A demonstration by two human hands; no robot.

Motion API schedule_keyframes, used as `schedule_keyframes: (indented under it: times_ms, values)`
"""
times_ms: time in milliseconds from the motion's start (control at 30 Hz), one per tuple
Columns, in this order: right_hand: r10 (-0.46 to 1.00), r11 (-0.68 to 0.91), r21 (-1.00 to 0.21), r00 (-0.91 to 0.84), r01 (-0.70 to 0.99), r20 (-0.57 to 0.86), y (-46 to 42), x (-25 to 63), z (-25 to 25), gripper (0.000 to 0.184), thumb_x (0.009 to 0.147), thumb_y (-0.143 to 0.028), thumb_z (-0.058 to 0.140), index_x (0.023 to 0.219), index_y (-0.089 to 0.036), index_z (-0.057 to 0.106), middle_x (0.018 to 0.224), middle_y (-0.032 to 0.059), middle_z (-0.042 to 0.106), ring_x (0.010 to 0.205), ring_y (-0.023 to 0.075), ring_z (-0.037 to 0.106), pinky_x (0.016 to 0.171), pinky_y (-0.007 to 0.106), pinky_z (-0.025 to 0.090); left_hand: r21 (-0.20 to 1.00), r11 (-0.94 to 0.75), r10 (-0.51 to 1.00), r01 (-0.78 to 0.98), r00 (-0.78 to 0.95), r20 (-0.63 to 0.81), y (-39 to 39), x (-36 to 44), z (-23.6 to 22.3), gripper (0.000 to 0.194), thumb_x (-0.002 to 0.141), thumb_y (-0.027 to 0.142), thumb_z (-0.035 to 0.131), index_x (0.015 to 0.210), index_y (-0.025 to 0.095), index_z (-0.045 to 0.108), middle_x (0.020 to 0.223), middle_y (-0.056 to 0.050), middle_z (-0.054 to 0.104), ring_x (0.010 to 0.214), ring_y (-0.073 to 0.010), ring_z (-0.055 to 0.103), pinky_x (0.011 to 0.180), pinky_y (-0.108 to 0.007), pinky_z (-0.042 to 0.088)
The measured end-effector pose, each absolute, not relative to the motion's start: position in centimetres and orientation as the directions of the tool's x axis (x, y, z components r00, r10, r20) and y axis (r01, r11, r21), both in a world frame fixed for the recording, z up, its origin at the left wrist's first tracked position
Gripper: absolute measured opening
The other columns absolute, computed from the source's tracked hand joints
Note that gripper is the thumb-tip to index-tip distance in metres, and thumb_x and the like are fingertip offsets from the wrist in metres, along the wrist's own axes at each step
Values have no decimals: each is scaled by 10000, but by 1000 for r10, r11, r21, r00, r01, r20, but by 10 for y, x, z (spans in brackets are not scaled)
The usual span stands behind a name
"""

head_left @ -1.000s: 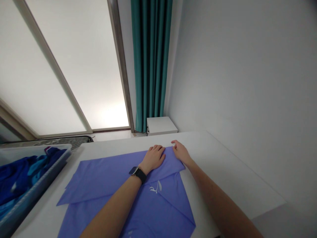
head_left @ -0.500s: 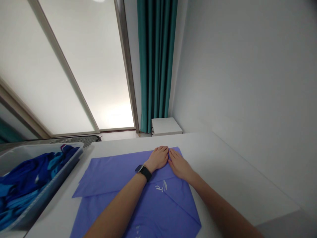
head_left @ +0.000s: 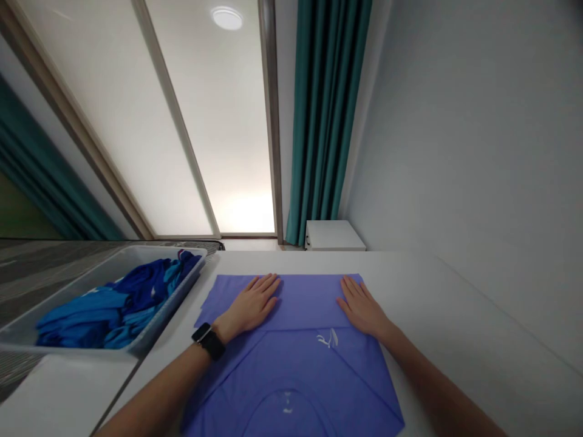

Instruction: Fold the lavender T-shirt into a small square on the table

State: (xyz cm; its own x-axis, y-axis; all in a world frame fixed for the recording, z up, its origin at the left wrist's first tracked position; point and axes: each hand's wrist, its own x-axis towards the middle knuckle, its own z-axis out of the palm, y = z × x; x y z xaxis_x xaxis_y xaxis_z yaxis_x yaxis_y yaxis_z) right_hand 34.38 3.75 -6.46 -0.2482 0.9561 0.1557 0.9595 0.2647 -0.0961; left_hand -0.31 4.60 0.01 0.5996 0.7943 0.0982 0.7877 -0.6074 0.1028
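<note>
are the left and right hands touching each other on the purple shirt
Apart. The head view shows it: a broad strip of the purple shirt lies uncovered between the left hand and the right hand.

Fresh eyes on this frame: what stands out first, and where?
The purple-blue fabric shirt at bottom centre, with the bare left hand and bare right hand palm-down on its far part. Next, the bright frosted door panels at upper left, beside a long teal curtain. Lower left: a translucent plastic bin of blue clothes.
</note>
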Motion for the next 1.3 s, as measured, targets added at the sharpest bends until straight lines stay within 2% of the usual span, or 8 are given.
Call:
schedule_keyframes:
  times_ms: [300, 433, 667, 833, 967, 1067, 1167, 1300]
  values:
    - [937, 307, -13, -300, 952, 178, 37, 330, -53, 649, 989, -469, 232, 1463, -76, 437, 1529, 182, 394, 1441, 278, 321, 1210, 496, 141, 11, -446, 883, 895, 438, 169, 31, -69, -30, 597, 1006, 500, 299, 1504, 179, 376, 1559, -96, 366, 1447, -229, 329, 1198, -443, 233]
    - [907, 400, -54, -387, 915, 168, 40, 318, -56, 661, 998, -506, 200, 1505, -121, 377, 1557, 135, 360, 1451, 241, 304, 1202, 452, 211, 10, -445, 880, 896, 435, 194, 36, -63, -32, 595, 1007, 502, 289, 1509, 194, 369, 1560, -82, 365, 1452, -226, 318, 1196, -440, 235]
    - [914, 396, -103, -381, 912, 142, 73, 338, -56, 658, 990, -540, 222, 1519, -171, 354, 1563, 119, 348, 1456, 251, 290, 1202, 495, 191, 10, -427, 899, 904, 423, 115, 64, -52, -22, 606, 1007, 479, 277, 1520, 164, 341, 1580, -80, 313, 1466, -230, 286, 1197, -456, 223]
    - [923, 375, -113, -359, 920, 138, 80, 336, -53, 647, 990, -522, 250, 1503, -151, 383, 1563, 134, 340, 1458, 258, 285, 1202, 513, 183, 32, -424, 897, 905, 415, 150, 74, -45, -25, 586, 999, 475, 303, 1502, 186, 380, 1566, -77, 350, 1456, -231, 311, 1194, -460, 228]
    - [917, 397, -222, -372, 890, 146, 82, 344, -50, 624, 992, -520, 263, 1488, -173, 415, 1546, 117, 376, 1444, 256, 318, 1201, 524, 193, 74, -412, 900, 908, 393, 188, 75, -58, -31, 571, 1004, 491, 295, 1489, 211, 405, 1547, -77, 389, 1443, -229, 338, 1190, -477, 232]
    - [935, 350, -348, -305, 869, 179, 83, 377, -45, 595, 999, -501, 244, 1461, -197, 462, 1503, 102, 449, 1408, 260, 388, 1195, 537, 214, 125, -389, 914, 913, 365, 177, 76, -77, -30, 582, 1012, 480, 256, 1487, 180, 406, 1550, -92, 383, 1448, -230, 328, 1194, -479, 228]
    - [967, 233, -441, -159, 867, 199, 79, 420, -40, 613, 997, -523, 208, 1437, -208, 498, 1471, 86, 496, 1365, 236, 454, 1173, 460, 314, 176, -378, 921, 909, 350, 173, 80, -92, -24, 604, 1014, 472, 219, 1497, 149, 379, 1554, -106, 375, 1453, -236, 316, 1199, -474, 224]
    - [985, 99, -365, -39, 926, 170, 73, 441, -40, 604, 994, -466, 210, 1398, -153, 533, 1426, 132, 541, 1328, 248, 499, 1136, 448, 369, 153, -410, 904, 899, 379, 199, 79, -90, -23, 650, 997, 502, 243, 1483, 98, 396, 1547, -142, 381, 1445, -258, 330, 1200, -461, 231]
